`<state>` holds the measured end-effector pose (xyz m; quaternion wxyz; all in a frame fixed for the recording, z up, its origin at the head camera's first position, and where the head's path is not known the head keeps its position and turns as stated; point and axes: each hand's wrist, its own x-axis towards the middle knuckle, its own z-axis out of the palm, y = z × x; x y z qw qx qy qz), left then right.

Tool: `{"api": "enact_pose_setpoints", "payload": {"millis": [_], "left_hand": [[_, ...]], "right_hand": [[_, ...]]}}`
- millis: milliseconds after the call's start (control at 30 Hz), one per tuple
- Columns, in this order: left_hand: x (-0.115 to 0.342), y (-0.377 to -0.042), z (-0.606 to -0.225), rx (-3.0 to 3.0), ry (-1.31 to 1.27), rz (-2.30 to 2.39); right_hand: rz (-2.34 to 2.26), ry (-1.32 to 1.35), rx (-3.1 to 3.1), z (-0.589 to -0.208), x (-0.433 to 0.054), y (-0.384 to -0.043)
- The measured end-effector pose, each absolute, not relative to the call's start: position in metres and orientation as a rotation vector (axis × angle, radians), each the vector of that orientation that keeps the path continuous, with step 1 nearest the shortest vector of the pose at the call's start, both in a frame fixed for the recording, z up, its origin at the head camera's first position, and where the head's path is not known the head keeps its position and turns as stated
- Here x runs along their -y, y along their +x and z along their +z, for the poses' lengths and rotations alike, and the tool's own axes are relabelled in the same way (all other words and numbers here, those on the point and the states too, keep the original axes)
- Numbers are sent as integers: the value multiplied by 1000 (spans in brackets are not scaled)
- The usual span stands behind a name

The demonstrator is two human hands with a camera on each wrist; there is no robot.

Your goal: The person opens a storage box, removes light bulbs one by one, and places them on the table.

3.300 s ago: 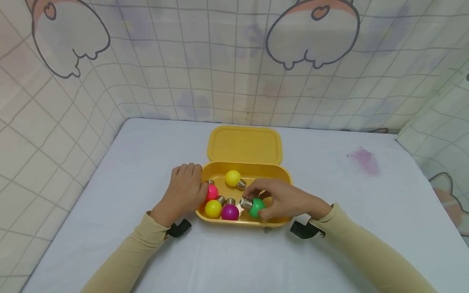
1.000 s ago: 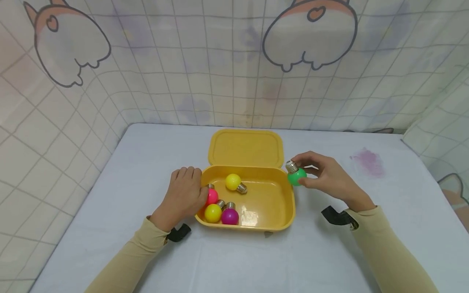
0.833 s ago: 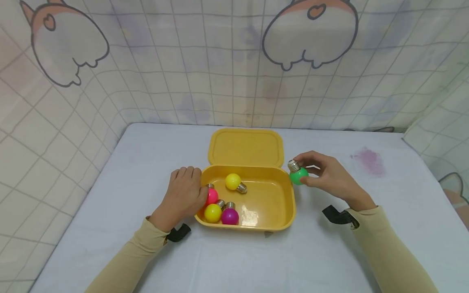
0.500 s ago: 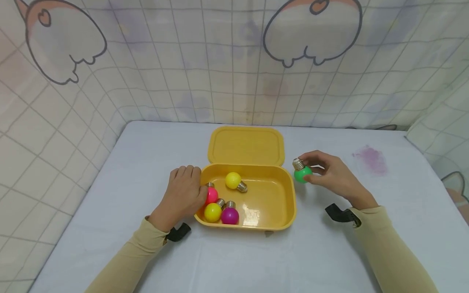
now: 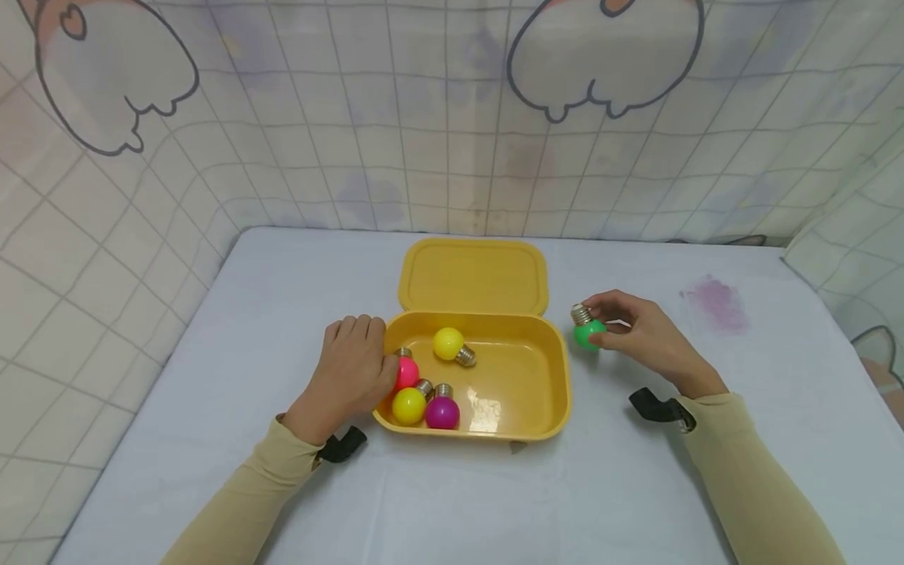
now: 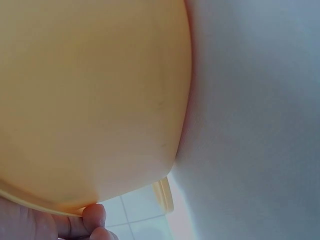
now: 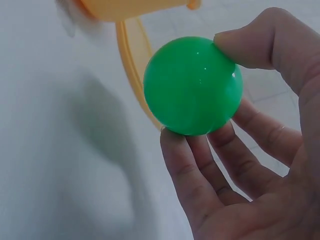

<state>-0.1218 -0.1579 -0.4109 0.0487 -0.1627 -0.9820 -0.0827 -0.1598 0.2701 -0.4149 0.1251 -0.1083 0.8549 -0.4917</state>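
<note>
A yellow plastic box [image 5: 523,377] lies in the middle of the table in the head view, its lid [image 5: 473,275] folded back behind it. My left hand [image 5: 351,369] grips the box's left rim, thumb inside and fingers outside. In the box are a pink bulb [image 5: 406,373], a yellow bulb [image 5: 409,406], a purple bulb [image 5: 442,413] and another yellow bulb [image 5: 448,344] farther back. To the right of the box, my right hand [image 5: 650,333] pinches a green light bulb [image 5: 588,335], metal base up. The right wrist view shows thumb and fingertips around the green globe [image 7: 192,85].
A white cloth covers the table [image 5: 466,502], with a pinkish stain [image 5: 716,304] at the back right. Grid-patterned curtains [image 5: 452,133] hang behind and at both sides. Black wrist bands [image 5: 342,446] show below both hands.
My right hand has carried the green bulb out of the box, over the right rim and beside it, lately drifting slightly farther right. The left hand keeps its grip on the rim.
</note>
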Motion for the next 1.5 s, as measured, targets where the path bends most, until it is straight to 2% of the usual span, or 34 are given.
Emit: {"api": "enact_pose_setpoints", "payload": {"millis": [767, 1500], "left_hand": [[158, -122, -411, 2957, -498, -268], [157, -122, -412, 2974, -492, -274]], "right_hand": [[-1213, -38, -2596, -427, -276, -171], [-1214, 6, -2621, -428, -274, -168]]}}
